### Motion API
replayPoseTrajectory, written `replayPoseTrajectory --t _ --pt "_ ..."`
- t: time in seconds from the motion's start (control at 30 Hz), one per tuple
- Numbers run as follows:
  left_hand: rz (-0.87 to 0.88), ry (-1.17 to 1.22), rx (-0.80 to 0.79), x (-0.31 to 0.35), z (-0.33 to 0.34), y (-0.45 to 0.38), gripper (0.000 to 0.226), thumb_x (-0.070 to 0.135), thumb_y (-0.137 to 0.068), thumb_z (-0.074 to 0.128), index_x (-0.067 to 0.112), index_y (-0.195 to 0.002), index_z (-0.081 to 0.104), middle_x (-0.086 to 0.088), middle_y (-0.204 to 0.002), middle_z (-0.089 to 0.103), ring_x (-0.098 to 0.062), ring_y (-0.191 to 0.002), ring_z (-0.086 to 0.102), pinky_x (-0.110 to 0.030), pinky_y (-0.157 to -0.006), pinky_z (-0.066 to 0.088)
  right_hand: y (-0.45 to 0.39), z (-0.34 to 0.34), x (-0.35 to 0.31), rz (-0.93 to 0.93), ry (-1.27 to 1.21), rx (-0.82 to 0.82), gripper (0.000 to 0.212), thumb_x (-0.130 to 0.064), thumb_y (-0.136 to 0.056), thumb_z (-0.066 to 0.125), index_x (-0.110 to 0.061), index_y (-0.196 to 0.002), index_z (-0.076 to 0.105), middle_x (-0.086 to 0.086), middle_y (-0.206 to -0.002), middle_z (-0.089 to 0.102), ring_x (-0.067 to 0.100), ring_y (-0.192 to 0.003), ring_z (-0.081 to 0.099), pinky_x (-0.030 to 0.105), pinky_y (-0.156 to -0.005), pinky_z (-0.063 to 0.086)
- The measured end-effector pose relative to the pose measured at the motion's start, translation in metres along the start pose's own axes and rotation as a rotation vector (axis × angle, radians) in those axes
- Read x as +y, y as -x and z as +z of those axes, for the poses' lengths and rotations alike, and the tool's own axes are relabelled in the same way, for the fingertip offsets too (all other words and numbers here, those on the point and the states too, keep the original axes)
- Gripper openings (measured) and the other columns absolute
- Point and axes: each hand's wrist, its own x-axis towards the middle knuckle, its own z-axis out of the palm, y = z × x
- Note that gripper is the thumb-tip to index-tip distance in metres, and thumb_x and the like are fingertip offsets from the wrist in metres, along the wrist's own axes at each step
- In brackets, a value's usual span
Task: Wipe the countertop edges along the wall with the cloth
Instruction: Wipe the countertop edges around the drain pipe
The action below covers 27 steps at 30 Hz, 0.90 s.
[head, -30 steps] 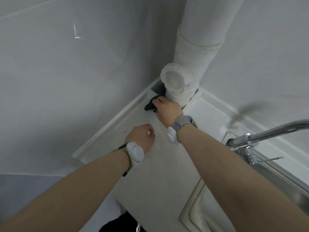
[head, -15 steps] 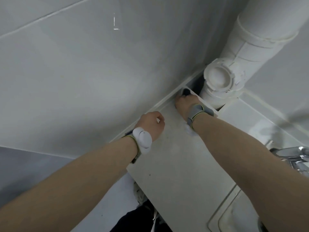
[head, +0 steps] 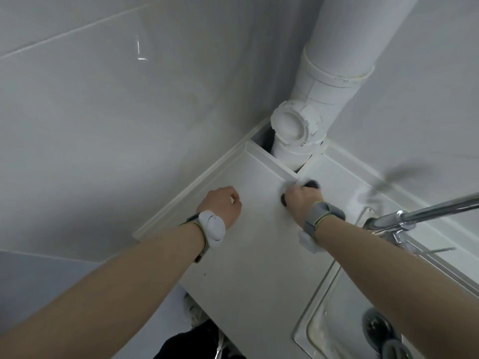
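Mid-wipe step: right hand (head: 302,200) grips the dark cloth (head: 312,184), fingers curled round it, and presses it on the white countertop (head: 259,255) just in front of the boxed cutout round the drain pipe (head: 324,104), near the corner where the 2 walls meet. The cloth sits at the cutout's corner, close to the raised edge strip (head: 191,191) but apparently not on it. Left hand (head: 223,203) is a loose fist, holding nothing visible, resting or hovering on the counter beside the left wall strip; contact is unclear. Judgement: corner section is in hand; the next move likely calls for sliding the cloth tight against the back strip toward the faucet (head: 425,212), keeping pressure in the seam and steering clear of the faucet base. Hard to make out: the cloth is motion-blurred and mostly hidden under the hand, only 2 dark bits showing. The right fingertips are hidden. The sink (head: 337,330) is cut off at the frame edge, and the gap behind the pipe is dark.
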Motion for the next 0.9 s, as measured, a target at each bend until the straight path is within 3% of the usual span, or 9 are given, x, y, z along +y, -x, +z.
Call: replayPoseTrajectory --t 0.1,0.23,0.3,0.37,0.43,0.57,0.7,0.83,0.9 --pt "-0.005 0.006 -0.011 -0.005 0.007 0.003 0.019 0.029 -0.091 0.050 0.024 -0.103 0.064 -0.003 -0.093 0.066 -0.025 -0.078 0.065 -0.037 -0.075 0.057 0.005 -0.003 0.028 0.022 -0.090 -0.029 0.027 -0.020 -0.088 0.052 -0.013 -0.114 0.054 0.007 -0.114 0.064 0.031 -0.103 0.063 0.039 -0.082 0.051" --pt "-0.019 0.005 -0.019 -0.014 0.012 0.006 0.019 0.027 -0.091 0.049 0.024 -0.102 0.064 -0.003 -0.085 0.067 -0.025 -0.071 0.064 -0.032 -0.067 0.056 0.000 -0.034 0.008 -0.228 -0.098 0.212 0.027 -0.028 -0.080 0.060 -0.019 -0.105 0.055 0.007 -0.100 0.067 0.030 -0.089 0.067 0.029 -0.062 0.039" --pt "-0.023 0.019 -0.011 -0.018 0.010 0.009 0.018 0.026 -0.092 0.049 0.024 -0.101 0.064 -0.002 -0.084 0.068 -0.023 -0.068 0.064 -0.032 -0.065 0.057 -0.009 -0.053 -0.014 -0.361 -0.153 0.306 0.023 -0.027 -0.080 0.062 -0.020 -0.101 0.054 0.008 -0.097 0.066 0.031 -0.085 0.066 0.030 -0.060 0.035" --pt "-0.021 0.009 0.006 -0.024 0.006 0.013 0.016 0.026 -0.092 0.049 0.025 -0.099 0.064 -0.002 -0.079 0.068 -0.024 -0.066 0.064 -0.034 -0.063 0.058 -0.022 -0.070 -0.031 -0.427 -0.153 0.382 0.028 -0.017 -0.082 0.059 -0.015 -0.109 0.052 0.012 -0.102 0.063 0.033 -0.090 0.062 0.032 -0.062 0.036" --pt "-0.025 -0.003 0.018 -0.029 0.001 0.014 0.016 0.025 -0.092 0.049 0.026 -0.098 0.064 -0.003 -0.079 0.067 -0.025 -0.066 0.065 -0.035 -0.064 0.058 -0.034 -0.081 -0.039 -0.390 -0.130 0.405 0.041 -0.010 -0.083 0.057 -0.007 -0.122 0.047 0.015 -0.109 0.060 0.034 -0.098 0.058 0.034 -0.067 0.040" --pt "-0.045 0.042 0.046 -0.031 -0.008 0.009 0.017 0.024 -0.092 0.049 0.024 -0.099 0.065 -0.002 -0.084 0.065 -0.024 -0.069 0.062 -0.034 -0.068 0.058 -0.034 -0.064 -0.031 -0.215 -0.087 0.287 0.041 -0.010 -0.089 0.052 -0.009 -0.129 0.047 0.011 -0.115 0.064 0.033 -0.104 0.063 0.037 -0.081 0.050" --pt "-0.051 0.055 0.071 -0.030 -0.009 0.002 0.018 0.024 -0.092 0.052 0.021 -0.100 0.067 -0.006 -0.089 0.068 -0.028 -0.075 0.065 -0.036 -0.072 0.058 -0.006 -0.010 -0.012 -0.197 0.008 0.249 0.049 -0.013 -0.082 0.062 -0.007 -0.126 0.042 0.012 -0.111 0.063 0.033 -0.097 0.063 0.038 -0.077 0.051" --pt "-0.020 0.044 0.071 -0.022 0.003 0.000 0.018 0.023 -0.092 0.053 0.020 -0.101 0.068 -0.005 -0.094 0.068 -0.026 -0.080 0.065 -0.035 -0.077 0.057 0.008 0.022 0.015 -0.184 -0.253 0.251 0.040 -0.013 -0.085 0.056 -0.009 -0.122 0.040 0.013 -0.110 0.058 0.034 -0.095 0.061 0.038 -0.069 0.047" --pt "-0.003 0.043 0.059 -0.015 0.011 -0.001 0.018 0.023 -0.091 0.053 0.020 -0.101 0.067 -0.003 -0.091 0.068 -0.024 -0.079 0.064 -0.033 -0.076 0.056 0.012 0.033 0.022 -0.060 -0.474 0.261 0.035 -0.017 -0.087 0.057 -0.011 -0.118 0.043 0.012 -0.104 0.060 0.034 -0.087 0.061 0.036 -0.065 0.044"
